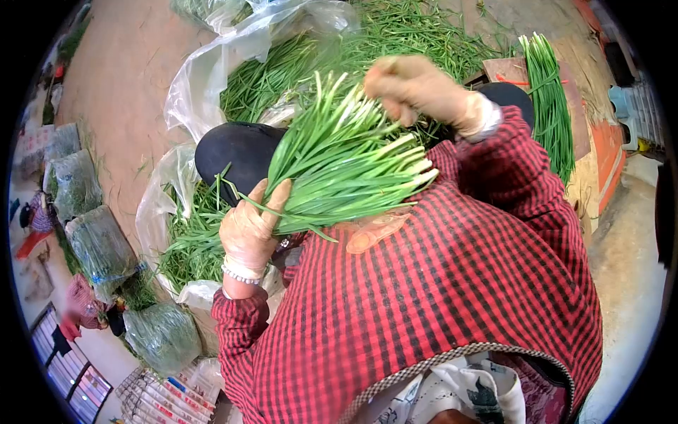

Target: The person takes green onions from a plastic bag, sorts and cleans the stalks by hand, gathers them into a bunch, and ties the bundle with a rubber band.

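My left hand (251, 230), in a thin pale glove with a beaded bracelet at the wrist, is closed around the leafy end of a large bunch of garlic chives (339, 166). The bunch fans out across my lap, its white stem ends pointing up and to the right. Above those stem ends is my gloved right hand (417, 88), blurred by motion, its fingers curled together. Whatever may be between them cannot be made out. Loose chives (194, 244) lie in a clear plastic bag below my left knee.
A clear plastic sheet (201, 88) and heaped chives (424, 35) lie ahead of me. At the right, a neat chive bundle (551, 113) rests on a board. Several wrapped packs, including one plastic pack (162, 339), line the left, where another person (85, 304) is.
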`<state>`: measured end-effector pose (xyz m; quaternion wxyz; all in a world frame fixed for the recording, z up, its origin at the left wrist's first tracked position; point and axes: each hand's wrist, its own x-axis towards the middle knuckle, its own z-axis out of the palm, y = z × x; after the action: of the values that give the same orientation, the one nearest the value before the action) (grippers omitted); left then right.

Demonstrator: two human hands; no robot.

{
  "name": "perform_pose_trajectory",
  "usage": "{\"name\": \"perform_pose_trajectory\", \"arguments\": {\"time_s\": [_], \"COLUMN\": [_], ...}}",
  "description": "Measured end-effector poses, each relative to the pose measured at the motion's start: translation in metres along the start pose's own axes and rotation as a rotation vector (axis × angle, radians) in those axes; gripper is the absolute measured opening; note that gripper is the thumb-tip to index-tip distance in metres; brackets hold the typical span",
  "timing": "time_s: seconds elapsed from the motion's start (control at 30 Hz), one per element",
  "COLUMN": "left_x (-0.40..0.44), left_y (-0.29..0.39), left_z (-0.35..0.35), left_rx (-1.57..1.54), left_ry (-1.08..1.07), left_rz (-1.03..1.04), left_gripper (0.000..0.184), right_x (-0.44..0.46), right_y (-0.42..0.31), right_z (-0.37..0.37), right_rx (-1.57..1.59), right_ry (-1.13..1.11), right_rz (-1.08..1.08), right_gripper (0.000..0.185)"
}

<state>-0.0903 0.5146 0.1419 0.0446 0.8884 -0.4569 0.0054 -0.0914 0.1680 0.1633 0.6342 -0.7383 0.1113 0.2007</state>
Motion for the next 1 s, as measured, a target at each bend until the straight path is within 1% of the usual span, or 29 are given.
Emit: {"name": "perform_pose_trajectory", "arguments": {"time_s": [0.03, 0.13, 0.17, 0.23, 0.27, 0.33, 0.4, 0.47, 0.53, 0.6, 0.67, 0.73, 0.77, 0.8, 0.87, 0.9, 0.93, 0.97, 1.0], "left_x": [0.000, -0.002, -0.001, 0.002, 0.003, 0.005, 0.004, 0.003, 0.001, -0.002, -0.003, -0.002, -0.002, -0.002, 0.001, 0.001, 0.002, 0.001, 0.001], "left_y": [0.001, -0.003, -0.003, -0.003, -0.002, -0.002, -0.002, -0.002, -0.001, -0.001, -0.002, -0.003, -0.003, -0.003, -0.002, -0.001, -0.001, -0.001, 0.000], "left_z": [-0.001, 0.003, 0.003, 0.001, 0.000, 0.001, 0.001, 0.000, 0.002, 0.003, 0.004, 0.004, 0.004, 0.004, 0.002, 0.002, 0.002, 0.002, 0.002], "left_rx": [0.003, 0.023, 0.004, 0.002, 0.000, 0.011, 0.027, 0.056, 0.055, 0.050, 0.038, 0.030, 0.022, 0.024, 0.020, 0.018, 0.042, 0.066, 0.065], "left_ry": [0.004, 0.011, 0.010, 0.004, -0.006, 0.001, 0.010, -0.022, -0.017, -0.013, -0.002, -0.001, -0.002, 0.000, -0.033, -0.032, -0.031, -0.031, -0.036], "left_rz": [-0.024, -0.021, -0.022, -0.009, 0.008, 0.028, 0.039, 0.017, 0.002, -0.006, -0.025, -0.018, -0.010, -0.009, 0.004, 0.010, 0.017, 0.021, 0.018], "left_gripper": [0.073, 0.072, 0.073, 0.073, 0.073, 0.072, 0.071, 0.070, 0.070, 0.069, 0.070, 0.071, 0.072, 0.072, 0.073, 0.073, 0.074, 0.074, 0.074], "right_x": [-0.005, -0.009, -0.011, -0.024, -0.027, -0.023, -0.025, -0.022, -0.023, -0.029, -0.043, -0.044, -0.038, -0.034, -0.020, -0.017, -0.010, -0.004, 0.003], "right_y": [0.001, 0.022, 0.024, 0.011, 0.009, 0.022, 0.020, 0.025, 0.027, 0.027, 0.017, 0.030, 0.039, 0.034, 0.057, 0.048, 0.050, 0.047, 0.052], "right_z": [-0.009, -0.048, -0.051, -0.042, -0.024, -0.004, 0.016, 0.018, 0.014, 0.002, -0.016, -0.046, -0.059, -0.072, -0.067, -0.057, -0.041, -0.027, -0.010], "right_rx": [0.038, 0.095, 0.092, -0.240, -0.263, -0.657, -0.770, -0.734, -0.493, -0.329, -0.020, 0.074, 0.161, -0.070, -0.542, -0.708, -0.816, -0.809, -0.718], "right_ry": [0.095, 0.285, 0.285, 0.272, 0.202, -0.023, -0.189, -0.232, -0.125, -0.068, -0.019, 0.152, 0.197, 0.189, 0.179, 0.030, -0.031, -0.133, -0.119], "right_rz": [-0.072, -0.200, -0.202, 0.003, 0.008, -0.416, -0.334, -0.330, -0.370, -0.325, -0.130, -0.154, -0.196, -0.056, -0.211, -0.108, -0.113, -0.108, -0.148], "right_gripper": [0.025, 0.025, 0.025, 0.030, 0.025, 0.025, 0.023, 0.019, 0.028, 0.028, 0.027, 0.025, 0.025, 0.030, 0.043, 0.061, 0.070, 0.076, 0.071]}}
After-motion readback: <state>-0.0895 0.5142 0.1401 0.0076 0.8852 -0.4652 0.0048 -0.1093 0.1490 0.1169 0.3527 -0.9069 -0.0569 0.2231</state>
